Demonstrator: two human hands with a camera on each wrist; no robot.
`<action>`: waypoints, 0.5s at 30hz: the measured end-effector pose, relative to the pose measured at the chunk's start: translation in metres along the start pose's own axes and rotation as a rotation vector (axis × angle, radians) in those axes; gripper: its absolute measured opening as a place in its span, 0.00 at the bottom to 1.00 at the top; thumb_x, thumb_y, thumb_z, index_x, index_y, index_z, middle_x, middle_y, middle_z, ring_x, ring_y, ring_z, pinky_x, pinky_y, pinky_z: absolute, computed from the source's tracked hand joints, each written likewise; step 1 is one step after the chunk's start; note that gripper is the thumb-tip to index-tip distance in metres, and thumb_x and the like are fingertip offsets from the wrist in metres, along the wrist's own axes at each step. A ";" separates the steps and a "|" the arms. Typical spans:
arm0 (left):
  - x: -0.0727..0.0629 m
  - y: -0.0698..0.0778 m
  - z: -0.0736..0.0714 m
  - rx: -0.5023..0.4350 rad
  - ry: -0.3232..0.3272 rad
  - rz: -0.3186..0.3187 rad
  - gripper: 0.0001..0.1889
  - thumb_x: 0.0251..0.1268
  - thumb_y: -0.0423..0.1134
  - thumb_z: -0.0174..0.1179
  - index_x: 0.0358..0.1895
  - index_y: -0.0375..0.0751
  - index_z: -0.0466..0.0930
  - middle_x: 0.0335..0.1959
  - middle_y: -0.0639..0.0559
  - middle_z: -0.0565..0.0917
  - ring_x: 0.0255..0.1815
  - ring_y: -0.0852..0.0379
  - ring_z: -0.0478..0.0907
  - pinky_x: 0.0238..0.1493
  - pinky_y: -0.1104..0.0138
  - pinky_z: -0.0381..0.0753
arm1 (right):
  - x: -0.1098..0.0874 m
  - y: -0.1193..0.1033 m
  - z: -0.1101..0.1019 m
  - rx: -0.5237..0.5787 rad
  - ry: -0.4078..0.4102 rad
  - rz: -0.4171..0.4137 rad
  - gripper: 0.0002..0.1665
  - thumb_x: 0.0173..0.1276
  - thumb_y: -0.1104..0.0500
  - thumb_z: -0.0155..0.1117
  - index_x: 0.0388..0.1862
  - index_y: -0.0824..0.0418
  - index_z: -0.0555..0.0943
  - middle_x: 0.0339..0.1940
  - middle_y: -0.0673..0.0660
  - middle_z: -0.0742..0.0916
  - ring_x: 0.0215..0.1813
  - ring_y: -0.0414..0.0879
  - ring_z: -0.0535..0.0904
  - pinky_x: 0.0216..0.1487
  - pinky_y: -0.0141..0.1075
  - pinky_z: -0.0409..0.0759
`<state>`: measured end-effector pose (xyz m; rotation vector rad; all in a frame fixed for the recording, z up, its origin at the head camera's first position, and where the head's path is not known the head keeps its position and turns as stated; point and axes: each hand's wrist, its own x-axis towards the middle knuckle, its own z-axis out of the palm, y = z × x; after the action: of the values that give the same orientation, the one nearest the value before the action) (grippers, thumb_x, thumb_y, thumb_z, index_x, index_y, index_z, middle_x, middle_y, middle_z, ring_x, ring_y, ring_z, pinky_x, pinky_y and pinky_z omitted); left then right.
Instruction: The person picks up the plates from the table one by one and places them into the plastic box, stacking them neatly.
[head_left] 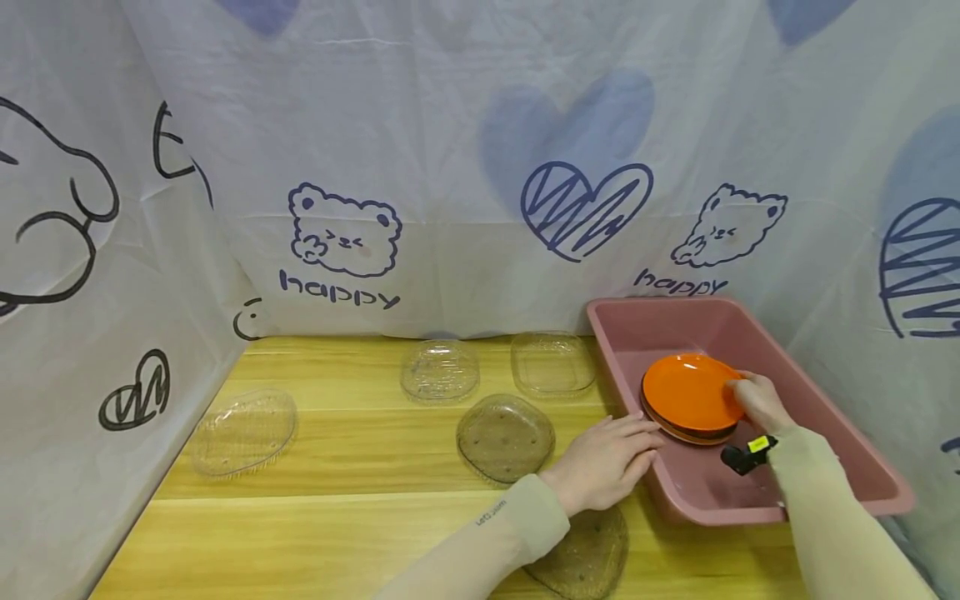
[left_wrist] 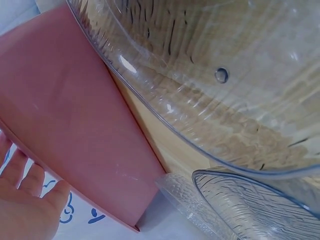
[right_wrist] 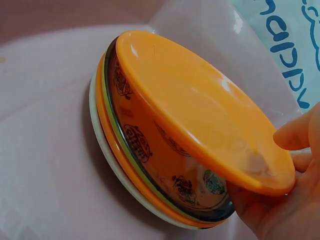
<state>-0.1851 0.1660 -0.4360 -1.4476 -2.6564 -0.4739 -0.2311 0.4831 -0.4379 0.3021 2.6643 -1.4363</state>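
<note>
My right hand pinches the right edge of an orange plate, thumb on top and fingers beneath. In the right wrist view this plate is tilted, its held edge raised off a stack. Directly under it lies a dark-rimmed patterned plate, with another orange plate and a pale plate lower down. The stack sits inside a pink plastic tub. My left hand lies at the tub's left rim, its fingers extended over the edge and holding nothing.
Several clear ribbed plastic dishes are spread over the wooden table: one at far left, two at the back. Brownish dishes lie near my left arm. A printed cloth hangs behind the table.
</note>
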 end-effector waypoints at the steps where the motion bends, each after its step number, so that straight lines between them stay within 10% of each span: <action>1: 0.000 0.000 0.000 0.002 0.000 -0.001 0.23 0.85 0.49 0.35 0.72 0.55 0.72 0.77 0.61 0.68 0.82 0.60 0.58 0.83 0.67 0.56 | 0.000 0.000 0.000 -0.026 0.009 -0.002 0.34 0.77 0.63 0.36 0.73 0.87 0.51 0.55 0.76 0.76 0.36 0.37 0.77 0.36 0.26 0.80; 5: 0.001 -0.001 0.002 0.011 0.008 0.000 0.23 0.85 0.49 0.34 0.72 0.55 0.72 0.77 0.61 0.68 0.82 0.60 0.58 0.83 0.67 0.55 | 0.001 -0.001 -0.001 -0.096 0.028 0.016 0.36 0.78 0.61 0.36 0.74 0.87 0.47 0.70 0.85 0.63 0.51 0.54 0.77 0.41 0.25 0.79; 8: 0.001 -0.001 0.003 0.016 0.016 0.006 0.23 0.85 0.49 0.35 0.72 0.55 0.72 0.77 0.60 0.68 0.82 0.60 0.58 0.83 0.68 0.55 | 0.002 0.000 -0.001 -0.140 0.035 0.019 0.36 0.78 0.62 0.36 0.74 0.87 0.46 0.73 0.86 0.58 0.66 0.72 0.66 0.61 0.44 0.81; 11: 0.001 -0.001 0.004 0.020 0.026 0.011 0.23 0.85 0.49 0.35 0.72 0.54 0.72 0.77 0.59 0.69 0.81 0.60 0.58 0.82 0.68 0.54 | 0.002 0.000 -0.001 -0.158 0.037 0.018 0.36 0.77 0.63 0.35 0.74 0.87 0.45 0.73 0.87 0.55 0.73 0.77 0.56 0.74 0.65 0.64; 15: 0.001 -0.001 0.004 0.023 0.034 0.012 0.23 0.85 0.48 0.36 0.72 0.54 0.72 0.76 0.59 0.70 0.81 0.59 0.60 0.82 0.68 0.55 | 0.000 -0.001 0.000 -0.171 0.038 0.018 0.36 0.77 0.63 0.34 0.73 0.87 0.44 0.73 0.87 0.55 0.74 0.78 0.54 0.76 0.69 0.57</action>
<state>-0.1861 0.1671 -0.4400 -1.4348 -2.6166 -0.4617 -0.2316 0.4822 -0.4368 0.3399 2.7837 -1.1994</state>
